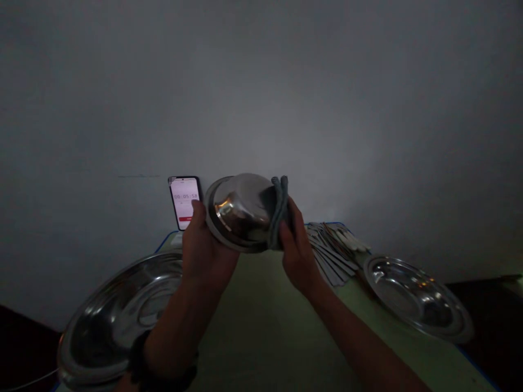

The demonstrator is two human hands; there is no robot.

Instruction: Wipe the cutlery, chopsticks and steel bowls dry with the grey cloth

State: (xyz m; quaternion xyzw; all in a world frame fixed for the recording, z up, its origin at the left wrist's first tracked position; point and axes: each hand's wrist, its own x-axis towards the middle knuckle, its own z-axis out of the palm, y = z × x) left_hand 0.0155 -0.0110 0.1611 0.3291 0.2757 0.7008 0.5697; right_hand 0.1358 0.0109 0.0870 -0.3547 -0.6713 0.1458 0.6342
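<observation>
A shiny metal bowl [241,209] is held up above the table, tilted so that its rounded outside faces me. My left hand [206,245] grips its rim from the left, thumb up along the edge and the other fingers hidden behind it. In my right hand [296,247] is a folded grey-green cloth [278,212], pressed against the bowl's right side. The fingers of that hand are closed around the cloth.
A large metal basin [81,348] stands at the left and a smaller metal basin [408,296] at the right. Several flat strips [333,261] lie fanned out at the back right. A phone [186,204] showing a timer leans on the wall behind the green table [253,326].
</observation>
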